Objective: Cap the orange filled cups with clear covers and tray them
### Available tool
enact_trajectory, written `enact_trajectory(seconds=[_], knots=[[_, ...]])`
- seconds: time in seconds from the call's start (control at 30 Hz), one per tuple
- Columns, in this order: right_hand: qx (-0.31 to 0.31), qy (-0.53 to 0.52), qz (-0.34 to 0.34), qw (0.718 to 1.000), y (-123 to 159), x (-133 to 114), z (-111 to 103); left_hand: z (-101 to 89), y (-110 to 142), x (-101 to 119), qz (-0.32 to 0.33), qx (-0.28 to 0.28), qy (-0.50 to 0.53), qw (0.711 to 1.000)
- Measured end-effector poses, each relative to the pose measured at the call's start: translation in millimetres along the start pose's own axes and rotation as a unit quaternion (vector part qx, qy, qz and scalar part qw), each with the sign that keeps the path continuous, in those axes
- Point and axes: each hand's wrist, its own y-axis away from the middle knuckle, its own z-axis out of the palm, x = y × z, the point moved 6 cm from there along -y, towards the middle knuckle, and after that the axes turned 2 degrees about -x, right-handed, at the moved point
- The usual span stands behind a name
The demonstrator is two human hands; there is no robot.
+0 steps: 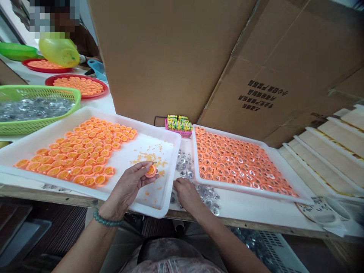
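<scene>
My left hand (129, 185) pinches a small orange cup (151, 170) over the bare right part of a white tray (167, 167). Rows of orange cups filled with yellow bits (79, 151) fill the tray's left side, and loose yellow crumbs (148, 156) lie near the hand. My right hand (186, 192) rests palm down with fingers curled on a pile of small clear shiny pieces (184, 167) between the two trays; what it holds is hidden. A second white tray (280, 163) to the right holds several rows of capped orange cups (233, 159).
Big cardboard sheets (182, 57) stand behind the trays, with a small pink box of yellow-green packs (179, 125) at their foot. A green basket of clear pieces (36, 108), red plates of orange cups (78, 85) and another person sit at the back left. Stacked white trays (327, 151) lie right.
</scene>
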Motion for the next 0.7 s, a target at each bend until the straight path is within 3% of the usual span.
enact_trajectory(seconds=[0.23,0.33,0.4,0.47,0.6,0.63,0.7], knots=[[0.059,-0.062,0.037,0.996,0,14,3,3.8,3,1,-0.001,-0.001,0.023,1.000],[0.109,-0.140,0.037,0.983,6,18,-7,3.4,4,2,0.007,0.005,0.024,1.000],[0.176,-0.232,0.039,0.956,12,20,-23,2.6,4,2,0.012,0.011,0.021,1.000],[0.217,-0.355,0.054,0.907,15,23,-40,2.5,5,2,0.014,0.011,0.015,1.000],[0.187,-0.581,0.068,0.789,2,17,-60,3.1,4,2,0.017,0.001,0.017,1.000],[0.184,-0.602,0.061,0.774,-3,13,-64,3.0,3,1,0.018,0.000,0.020,1.000],[0.194,-0.603,0.048,0.772,-14,5,-71,2.6,3,1,0.018,0.000,0.029,0.999]])
